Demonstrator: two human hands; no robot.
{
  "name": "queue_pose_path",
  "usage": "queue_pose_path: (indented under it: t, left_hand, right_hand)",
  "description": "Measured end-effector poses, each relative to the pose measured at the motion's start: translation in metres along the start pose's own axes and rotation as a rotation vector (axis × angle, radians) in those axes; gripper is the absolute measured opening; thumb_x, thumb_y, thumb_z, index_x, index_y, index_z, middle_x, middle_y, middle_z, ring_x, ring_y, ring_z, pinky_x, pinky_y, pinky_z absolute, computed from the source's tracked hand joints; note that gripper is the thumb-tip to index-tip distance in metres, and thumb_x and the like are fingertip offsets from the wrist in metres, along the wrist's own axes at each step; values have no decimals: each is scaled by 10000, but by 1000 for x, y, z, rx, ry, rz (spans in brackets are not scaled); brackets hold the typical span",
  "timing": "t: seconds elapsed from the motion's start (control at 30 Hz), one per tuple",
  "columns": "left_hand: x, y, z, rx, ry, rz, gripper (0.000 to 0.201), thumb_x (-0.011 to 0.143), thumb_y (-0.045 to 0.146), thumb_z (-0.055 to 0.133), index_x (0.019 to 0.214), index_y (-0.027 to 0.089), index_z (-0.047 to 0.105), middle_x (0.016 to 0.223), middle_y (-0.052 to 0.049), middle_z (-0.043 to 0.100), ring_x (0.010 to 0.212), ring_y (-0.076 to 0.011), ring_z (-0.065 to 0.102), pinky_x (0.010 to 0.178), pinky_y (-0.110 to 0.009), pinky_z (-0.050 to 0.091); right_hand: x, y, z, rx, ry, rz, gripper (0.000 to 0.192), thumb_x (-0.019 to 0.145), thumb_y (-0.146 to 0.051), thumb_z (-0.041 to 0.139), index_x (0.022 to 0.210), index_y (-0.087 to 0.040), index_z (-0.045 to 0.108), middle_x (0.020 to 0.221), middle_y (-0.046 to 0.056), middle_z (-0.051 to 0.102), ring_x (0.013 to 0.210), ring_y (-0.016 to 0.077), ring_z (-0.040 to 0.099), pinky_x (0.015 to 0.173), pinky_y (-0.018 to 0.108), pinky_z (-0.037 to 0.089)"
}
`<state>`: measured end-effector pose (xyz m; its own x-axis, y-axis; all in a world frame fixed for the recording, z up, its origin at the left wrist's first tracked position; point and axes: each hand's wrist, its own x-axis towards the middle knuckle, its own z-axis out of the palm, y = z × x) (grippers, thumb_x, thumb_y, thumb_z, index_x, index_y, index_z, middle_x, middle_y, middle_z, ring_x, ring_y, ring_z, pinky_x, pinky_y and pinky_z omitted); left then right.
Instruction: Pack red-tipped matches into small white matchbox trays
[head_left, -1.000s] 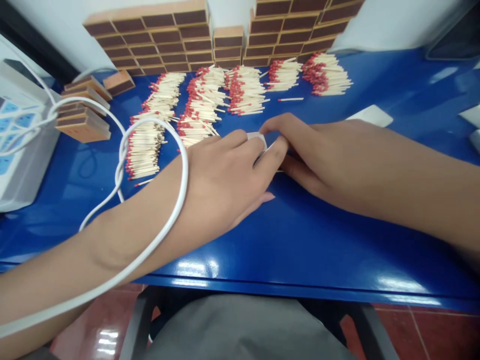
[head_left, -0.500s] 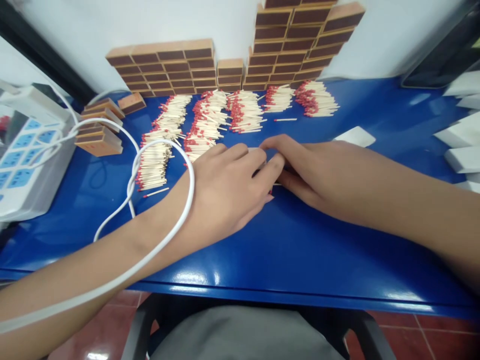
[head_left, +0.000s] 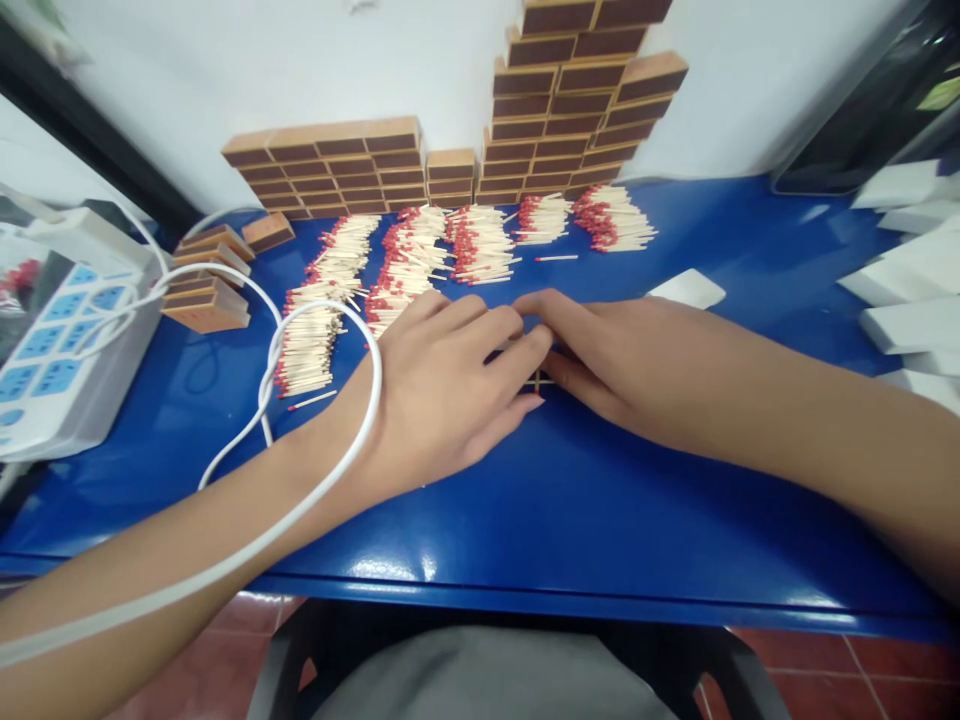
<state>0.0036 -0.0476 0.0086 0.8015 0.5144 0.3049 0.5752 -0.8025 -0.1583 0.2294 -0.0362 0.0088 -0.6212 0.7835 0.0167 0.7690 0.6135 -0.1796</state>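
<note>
My left hand (head_left: 457, 375) and my right hand (head_left: 600, 345) meet over the middle of the blue table (head_left: 645, 510). Between their fingertips a few crossed matchsticks (head_left: 538, 379) show, mostly hidden under the fingers. The left fingers curl over these sticks, thumb at the near side. From the right, my other hand's fingers are bent and pinch at the same spot, its index finger touching the left fingers. Beyond the hands lie heaps of red-headed matches (head_left: 480, 245), and one loose match (head_left: 556, 258) rests apart from them.
Matchboxes (head_left: 337, 170) are stacked like bricks against the white wall. A white cable (head_left: 367, 430) loops over my left forearm. At left stand more matchboxes (head_left: 206, 303) and a white power strip (head_left: 90, 370). White blocks (head_left: 915, 290) pile up at right, near a white card (head_left: 686, 289).
The camera view has tilted slightly, so the background sits lower. Both hands stay together at the same spot, and more of the crossed matchsticks shows between them.
</note>
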Motion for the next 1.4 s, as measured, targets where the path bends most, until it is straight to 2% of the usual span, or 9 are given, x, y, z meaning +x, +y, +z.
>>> queue_pose_path:
  t: [0.57,0.7,1.4]
  left_hand:
    - [-2,-3,4,-31,53,51,318,1071,312,569,1306,108,634,1158,-123,725,1037,-252,688,911,-373,525]
    - [-1,-3,6,-51,71,45,312,1067,324,580,1282,107,647,1152,-119,730,1034,-255,700,903,-373,541]
    - [0,-3,5,-57,50,42,320,1067,318,576,1298,108,643,1161,-118,739,1036,-262,718,886,-388,571]
  right_hand:
    - [0,-2,-2,-2,-14,0,350,1082,-331,402,1349,-156,545,891,92,780,646,251,673,563,309,293]
    - [0,-3,-3,-9,-16,6,337,1080,-299,412,1353,-150,543,936,103,785,660,243,675,574,312,302]
    - [-2,-2,-1,3,-4,-8,335,1076,-319,435,1347,-159,550,960,107,785,647,237,660,570,307,302]
